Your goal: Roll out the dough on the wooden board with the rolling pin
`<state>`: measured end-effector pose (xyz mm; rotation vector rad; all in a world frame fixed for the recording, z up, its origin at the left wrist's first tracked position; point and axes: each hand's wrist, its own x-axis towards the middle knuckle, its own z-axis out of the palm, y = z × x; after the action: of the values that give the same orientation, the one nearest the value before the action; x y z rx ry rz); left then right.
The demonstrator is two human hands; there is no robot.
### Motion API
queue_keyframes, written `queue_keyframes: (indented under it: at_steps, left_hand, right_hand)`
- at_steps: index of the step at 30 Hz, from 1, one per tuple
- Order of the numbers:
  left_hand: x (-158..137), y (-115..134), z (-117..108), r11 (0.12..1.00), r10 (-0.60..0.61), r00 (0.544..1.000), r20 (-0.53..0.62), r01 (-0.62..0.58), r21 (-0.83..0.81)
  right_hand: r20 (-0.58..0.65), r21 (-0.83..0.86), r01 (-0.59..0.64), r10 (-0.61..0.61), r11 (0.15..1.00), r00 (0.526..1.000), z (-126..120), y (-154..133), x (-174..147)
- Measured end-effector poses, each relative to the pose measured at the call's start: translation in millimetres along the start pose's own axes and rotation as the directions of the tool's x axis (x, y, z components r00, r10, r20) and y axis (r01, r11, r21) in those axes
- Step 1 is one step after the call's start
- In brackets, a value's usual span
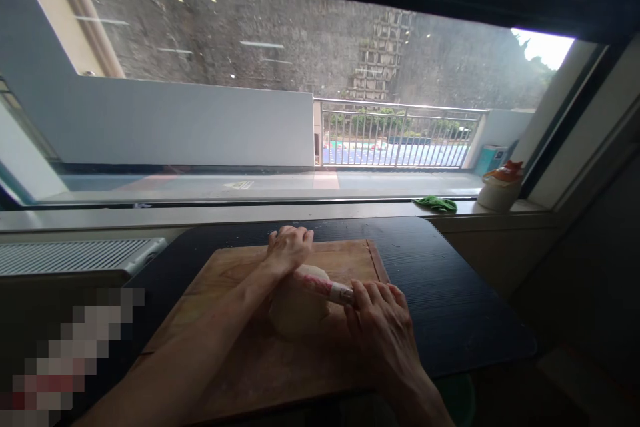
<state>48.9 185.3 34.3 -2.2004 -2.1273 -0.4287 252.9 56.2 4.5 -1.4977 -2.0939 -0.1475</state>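
On the wooden board (240, 340) lies a flattened, pale round of dough (295, 313). My right hand (383, 317) is closed around the near right end of a cylinder with a white and red printed surface (340, 292). The cylinder lies across the upper part of the dough, and its other end disappears behind my left wrist. My left hand (290, 245) is at the board's far edge, its fingers curled over. Whatever they may grip is hidden. My left forearm crosses over the board and covers part of the dough's left side.
The board rests on a dark table (450, 313). Behind it runs a windowsill (115, 217) with a green cloth (436, 203) and a pale container with an orange top (500, 187). To the left stands a white radiator (75, 257). Large window glass rises behind the sill.
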Motion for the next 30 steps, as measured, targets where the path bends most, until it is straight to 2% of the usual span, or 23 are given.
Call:
queue_keyframes:
  at_steps: [3, 6, 8, 12, 15, 19, 23, 25, 28, 30]
  left_hand:
    - [-15.0, -6.9, 1.9, 0.999, 0.038, 0.996, -0.080, -0.038, 0.001]
    - [-46.0, -16.7, 2.4, 0.998, 0.070, 0.990, -0.119, -0.070, 0.009]
    - [-67.1, -22.8, 1.9, 0.990, 0.138, 0.978, -0.158, -0.137, 0.021]
    - [-86.2, -29.3, 1.9, 0.967, 0.256, 0.953, -0.159, -0.251, 0.055]
    - [-69.5, -26.1, 4.7, 0.974, 0.222, 0.969, -0.104, -0.216, 0.067]
    - [-22.1, -11.0, 10.8, 0.988, 0.156, 0.988, -0.015, -0.156, 0.017]
    - [12.6, 9.0, 14.1, 0.988, 0.152, 0.988, -0.006, -0.152, -0.019]
    - [16.4, 14.7, 12.9, 0.980, 0.200, 0.980, -0.005, -0.200, -0.011]
    - [5.8, 11.5, 8.2, 0.962, 0.272, 0.962, 0.035, -0.272, 0.000]
    - [-9.6, 1.6, 4.5, 0.973, 0.230, 0.973, 0.027, -0.230, -0.018]
  right_hand:
    - [-0.022, 0.008, 0.000, 0.000, 1.000, 1.000, -0.7, -7.2, -9.9]
    - [-0.060, 0.024, 0.026, -0.025, 0.999, 0.998, -1.4, -14.0, -23.8]
    - [-0.073, 0.031, 0.033, -0.030, 0.999, 0.997, -2.6, -16.1, -31.5]
    - [-0.019, 0.042, 0.062, -0.062, 0.997, 0.998, -7.6, -13.4, -36.5]
    - [0.004, 0.040, 0.061, -0.061, 0.997, 0.998, -11.1, -7.5, -29.7]
    - [0.028, 0.008, 0.012, -0.013, 1.000, 1.000, -13.1, -0.1, -14.6]
    - [0.074, 0.000, -0.016, 0.016, 1.000, 0.997, -12.9, 0.7, -7.4]
    - [0.082, 0.013, -0.030, 0.029, 0.999, 0.996, -12.3, -1.5, -8.8]
    - [0.068, 0.044, -0.033, 0.030, 0.999, 0.997, -11.1, -7.3, -16.5]
    - [0.036, 0.069, 0.006, -0.009, 0.998, 0.999, -10.5, -12.6, -24.2]
